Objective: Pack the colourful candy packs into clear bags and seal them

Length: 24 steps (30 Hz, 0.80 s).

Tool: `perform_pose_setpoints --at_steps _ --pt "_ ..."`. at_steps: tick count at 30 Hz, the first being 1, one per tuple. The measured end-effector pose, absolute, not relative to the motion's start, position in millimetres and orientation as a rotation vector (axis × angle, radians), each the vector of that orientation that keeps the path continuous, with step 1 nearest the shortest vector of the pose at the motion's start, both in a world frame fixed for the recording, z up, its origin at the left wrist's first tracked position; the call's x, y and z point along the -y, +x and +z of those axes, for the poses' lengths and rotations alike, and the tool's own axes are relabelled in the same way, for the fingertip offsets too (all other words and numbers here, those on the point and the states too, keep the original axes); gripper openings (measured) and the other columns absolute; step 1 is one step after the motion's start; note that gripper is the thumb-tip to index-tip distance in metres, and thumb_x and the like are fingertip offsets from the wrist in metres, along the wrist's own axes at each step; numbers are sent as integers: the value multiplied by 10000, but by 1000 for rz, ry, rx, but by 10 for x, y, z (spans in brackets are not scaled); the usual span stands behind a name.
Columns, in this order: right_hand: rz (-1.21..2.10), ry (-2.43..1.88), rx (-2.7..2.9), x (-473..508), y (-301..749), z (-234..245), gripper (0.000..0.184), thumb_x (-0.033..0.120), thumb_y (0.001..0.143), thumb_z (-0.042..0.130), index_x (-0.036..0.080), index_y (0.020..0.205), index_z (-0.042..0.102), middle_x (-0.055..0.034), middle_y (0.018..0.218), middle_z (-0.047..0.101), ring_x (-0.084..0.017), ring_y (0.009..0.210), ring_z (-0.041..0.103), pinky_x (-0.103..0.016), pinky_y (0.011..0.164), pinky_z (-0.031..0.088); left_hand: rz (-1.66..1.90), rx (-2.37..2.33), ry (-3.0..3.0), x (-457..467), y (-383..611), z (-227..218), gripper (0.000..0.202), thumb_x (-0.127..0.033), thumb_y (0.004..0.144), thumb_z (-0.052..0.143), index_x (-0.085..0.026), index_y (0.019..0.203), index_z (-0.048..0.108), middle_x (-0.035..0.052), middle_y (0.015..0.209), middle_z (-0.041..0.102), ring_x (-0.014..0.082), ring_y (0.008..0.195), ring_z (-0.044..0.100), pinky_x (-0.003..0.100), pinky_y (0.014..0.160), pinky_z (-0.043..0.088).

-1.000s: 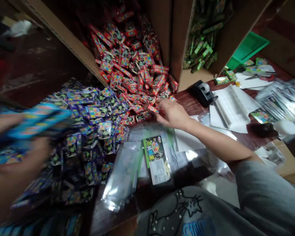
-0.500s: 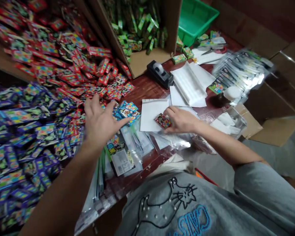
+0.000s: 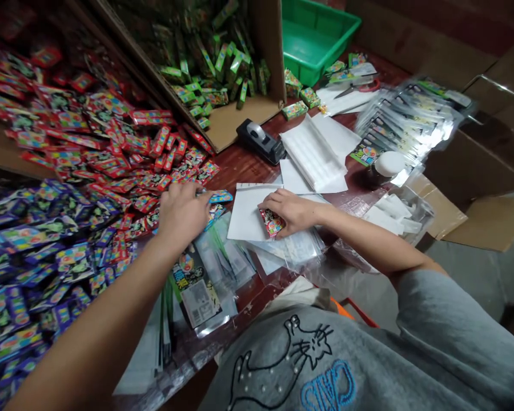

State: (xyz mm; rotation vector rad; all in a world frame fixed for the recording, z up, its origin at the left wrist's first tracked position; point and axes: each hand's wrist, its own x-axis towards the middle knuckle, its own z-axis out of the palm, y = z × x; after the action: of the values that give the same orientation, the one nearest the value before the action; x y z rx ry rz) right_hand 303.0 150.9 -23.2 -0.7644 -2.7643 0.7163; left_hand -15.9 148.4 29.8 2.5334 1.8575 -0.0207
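My right hand [image 3: 294, 212] grips a small red candy box [image 3: 271, 222] with a colourful print, over a white sheet of paper [image 3: 243, 212]. My left hand [image 3: 183, 212] has its fingers curled at the small blue candy boxes; one blue box [image 3: 221, 196] sticks out by the fingertips, and more blue shows under the hand. Part of what the left fingers hold is hidden. Just below lie clear plastic bags [image 3: 223, 245] and a printed black-and-green card pack [image 3: 197, 288].
Heaped red boxes [image 3: 111, 154] and purple boxes [image 3: 34, 257] cover the left side. A cardboard carton [image 3: 227, 123] holds green boxes. Behind the paper stand a black tape dispenser [image 3: 260, 141], a green tray [image 3: 321, 45], scissors [image 3: 368, 85], a white-capped jar [image 3: 388, 165] and stacked packs [image 3: 411, 123].
My left hand has gone from spread fingers to curled ones at the blue boxes. The red box in my right hand has turned more upright over the paper. The view has shifted slightly.
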Motion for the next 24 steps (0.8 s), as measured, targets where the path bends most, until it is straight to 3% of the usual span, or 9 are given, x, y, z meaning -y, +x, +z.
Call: perform_pose_setpoints --at_steps 4,7,9,12,14,17,21,24 --pt "729 -739 2606 -1502 3243 -230 850 496 866 811 77 1550 529 -228 1433 620 -377 1303 563 -550 1185 457 373 -1514 2730 -1133 -196 283 382 -300 1120 483 -222 1399 732 145 1365 698 305 1229 649 531 1113 557" --pt "748 -730 2458 -1544 3397 -138 849 485 893 791 113 1588 476 -218 1485 592 -373 1375 535 -549 1198 448 389 -1102 2769 -839 -96 75 446 -159 1110 433 -299 1439 699 77 1398 724 220 1279 692 394 1129 577" --pt "731 -753 2499 -1582 3450 -81 821 467 898 799 131 1583 494 -210 1497 596 -381 1369 536 -567 1186 448 363 -1034 2709 -717 3 -83 501 -100 1090 383 -294 1416 710 70 1414 728 197 1305 703 352 1129 582" --pt "681 -781 2731 -1588 3418 -70 762 439 893 831 133 1540 570 -202 1478 633 -389 1318 557 -572 1154 453 415 -1179 2557 -633 133 -234 468 -119 1067 400 -239 1408 696 115 1480 691 226 1367 683 392 1181 560" --pt "666 -793 2835 -1540 3329 -100 772 459 896 844 121 1539 584 -203 1473 647 -387 1311 567 -555 1145 454 415 -1290 2481 -593 197 -271 486 -232 1042 541 -214 1526 589 151 1582 621 283 1465 614 469 1255 500" --pt "641 -821 2890 -1457 3137 -122 778 501 927 819 99 1546 574 -214 1473 657 -384 1309 585 -530 1109 467 320 -1365 2475 -537 258 -309 833 -410 936 762 -192 1656 405 198 1629 578 373 1498 570 555 1253 474" --pt "539 -846 2967 -1499 2883 -9 748 535 925 812 94 1490 596 -210 1432 679 -383 1286 608 -524 1062 494 312 -1588 2431 -536 303 -395 847 -459 898 830 -207 1607 441 179 1420 711 387 1297 679 565 1133 536" --pt "501 -803 3087 -1655 2752 110 738 559 882 840 90 1416 642 -207 1393 701 -389 1250 635 -533 1058 519 330 -1669 2398 -596 323 -421 944 -498 819 907 -209 1597 456 203 1487 652 419 1318 645 588 1127 534"
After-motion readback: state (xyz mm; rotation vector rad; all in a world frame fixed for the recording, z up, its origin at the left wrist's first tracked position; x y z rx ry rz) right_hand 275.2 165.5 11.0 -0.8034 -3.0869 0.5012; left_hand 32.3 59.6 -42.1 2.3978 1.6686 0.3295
